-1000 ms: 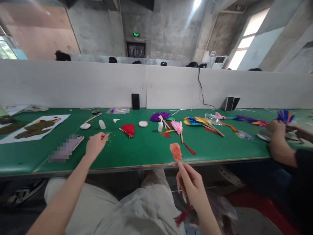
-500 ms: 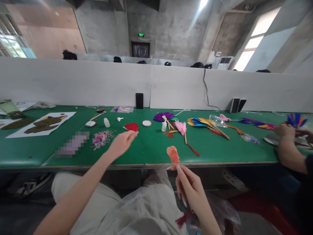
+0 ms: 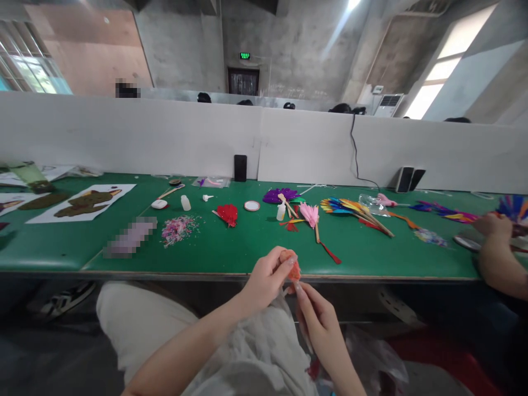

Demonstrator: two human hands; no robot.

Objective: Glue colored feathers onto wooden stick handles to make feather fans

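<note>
Just over the table's front edge, a small orange-pink fan-shaped piece is held between both hands. My right hand pinches its lower end, where the handle is hidden by the fingers. My left hand is closed at the piece's upper left, thumb and fingers pressed on it; whether a loose bit is between them I cannot make out. Below my right hand hangs a dark red tassel. Beyond the hands lie a red feathery piece and a pink feather fan with a red tassel.
On the green table are a purple fan, glue bottles, a heap of colourful bits, a round white lid and multicoloured feather fans. A co-worker's hand is at the right. A white partition stands behind.
My left hand has come back from the red feathery piece, moving right and toward me, and now presses on the orange piece. My right hand has kept its hold.
</note>
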